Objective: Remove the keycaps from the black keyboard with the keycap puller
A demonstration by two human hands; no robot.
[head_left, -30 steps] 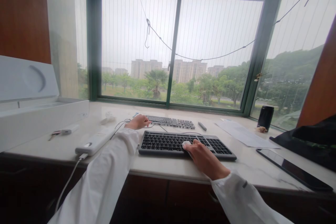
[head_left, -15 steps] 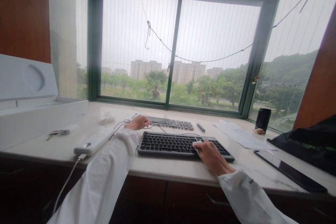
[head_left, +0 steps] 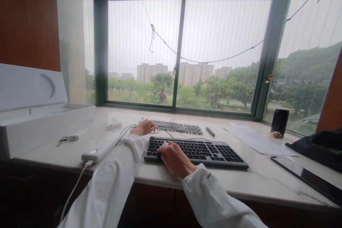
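Note:
A dark grey keyboard with black keys (head_left: 213,151) lies near the table's front edge. My right hand (head_left: 175,158) is over its left part, fingers pinched on a small crumpled white tissue (head_left: 164,145) that is against the keys. Behind it is a second, thinner grey keyboard (head_left: 184,127). At that keyboard's left end rests my left hand (head_left: 145,127), its fingers curled; what they hold, if anything, is hidden. Dark cables (head_left: 125,130) run beside my left wrist.
To the left are a white power strip (head_left: 100,148) with a plugged-in cable, a small white adapter (head_left: 77,135) and an open white box (head_left: 50,128). On the right lie a pen (head_left: 210,131), papers (head_left: 256,140), a phone (head_left: 307,176), a black can (head_left: 280,120) and a black bag (head_left: 317,148).
My right hand has slid left across the front keyboard with the tissue, from its right side to its left part. My left hand stays at the rear keyboard. The view has shifted slightly.

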